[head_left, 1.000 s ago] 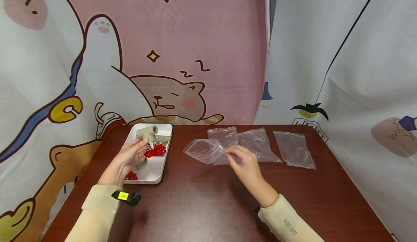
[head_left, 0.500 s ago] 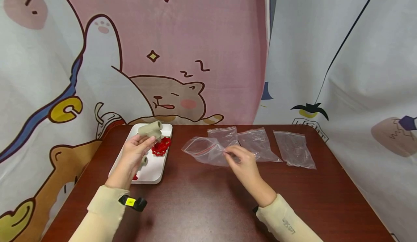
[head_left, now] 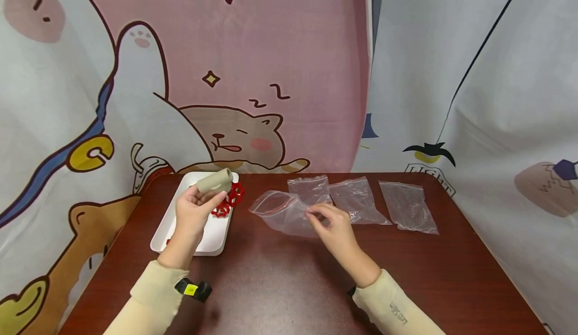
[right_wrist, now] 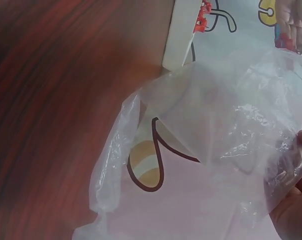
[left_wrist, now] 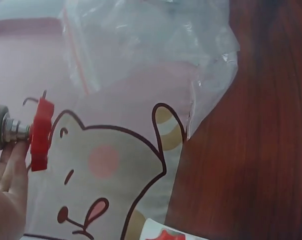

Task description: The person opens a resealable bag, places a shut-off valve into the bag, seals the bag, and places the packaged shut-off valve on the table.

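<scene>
My left hand [head_left: 193, 217] grips a beige pipe valve [head_left: 213, 182] above the tray's right side. In the left wrist view, the valve's metal neck and red handwheel [left_wrist: 42, 135] point right, and only part of its beige body shows. My right hand [head_left: 336, 232] pinches the edge of a clear zip bag [head_left: 286, 217] between thumb and fingers. The bag's mouth gapes to the left, facing the valve, with a gap between them. Crinkled film of this bag [right_wrist: 241, 120] fills much of the right wrist view.
Under my left hand stands a white tray [head_left: 215, 239]. Another red handwheel [head_left: 221, 210] shows in it; my hand hides much of the rest. Clear bags lie along the table's back: one [head_left: 311, 187] behind the held bag, another [head_left: 358, 202] beside it, a third [head_left: 408, 207] farther right.
My left hand has lifted the valve and carried it rightward, turning it so the handwheel faces the bag. My right hand has shifted slightly left with the bag, whose mouth has widened.
</scene>
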The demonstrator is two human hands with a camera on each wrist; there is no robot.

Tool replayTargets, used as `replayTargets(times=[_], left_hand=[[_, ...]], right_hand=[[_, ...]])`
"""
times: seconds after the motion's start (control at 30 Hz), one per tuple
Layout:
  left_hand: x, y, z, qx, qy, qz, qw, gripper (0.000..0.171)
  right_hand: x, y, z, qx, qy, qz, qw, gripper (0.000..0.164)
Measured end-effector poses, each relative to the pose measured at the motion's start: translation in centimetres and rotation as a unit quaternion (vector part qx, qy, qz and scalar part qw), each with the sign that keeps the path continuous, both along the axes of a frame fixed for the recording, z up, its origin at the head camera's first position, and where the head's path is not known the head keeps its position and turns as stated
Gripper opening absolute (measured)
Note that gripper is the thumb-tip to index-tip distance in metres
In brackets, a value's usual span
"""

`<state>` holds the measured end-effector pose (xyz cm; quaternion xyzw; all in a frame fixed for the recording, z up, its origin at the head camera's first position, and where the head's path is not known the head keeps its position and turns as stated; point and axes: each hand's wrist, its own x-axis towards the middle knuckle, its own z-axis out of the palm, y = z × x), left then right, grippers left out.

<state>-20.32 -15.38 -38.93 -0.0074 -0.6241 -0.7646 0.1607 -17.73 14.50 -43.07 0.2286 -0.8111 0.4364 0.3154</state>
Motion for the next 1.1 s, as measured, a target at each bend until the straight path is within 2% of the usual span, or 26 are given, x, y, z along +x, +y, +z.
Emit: replayTargets(times=[0.2,0.37,0.47,0.7,0.8,0.9,1.0,1.1], left_hand=[[0.8,1.1,0.1,-0.038,0.062,0.013,0.9973,0.043],[1.3,2.1,0.3,-0.107,0.102,0.02,0.9888,0.048],[1.7,2.6,0.5,-0.131,0.121,0.015,0.9839,0.049],[3.5,4.1,2.4,-0.153,0.177,-0.01,0.9723,0.047],[3.9,4.6,2.9,-0.143,0.18,-0.022,0.973,0.047],[3.9,4.8,2.9,-0.144,0.181,-0.027,0.9725,0.046],[3.5,4.7,2.1,-0.148,0.167,-0.033,0.9742,0.047],[2.9,4.5,1.3,-0.138,0.137,-0.048,0.9796,0.047]], right_hand=[[0.0,-0.6,0.0,-0.015,-0.013,0.004,1.0,0.01],[0.1,-1.1,0.3,-0.041,-0.031,0.009,0.999,0.009],[0.2,-1.5,0.4,-0.05,-0.039,0.0,0.998,0.009],[1.0,-2.6,2.1,-0.052,-0.048,-0.015,0.997,0.009],[1.3,-2.9,2.6,-0.055,-0.05,-0.013,0.997,0.009],[1.0,-2.8,2.1,-0.06,-0.052,-0.012,0.997,0.009],[0.5,-2.6,1.3,-0.06,-0.051,-0.012,0.997,0.009],[0.1,-2.4,0.8,-0.064,-0.051,-0.005,0.997,0.008]])
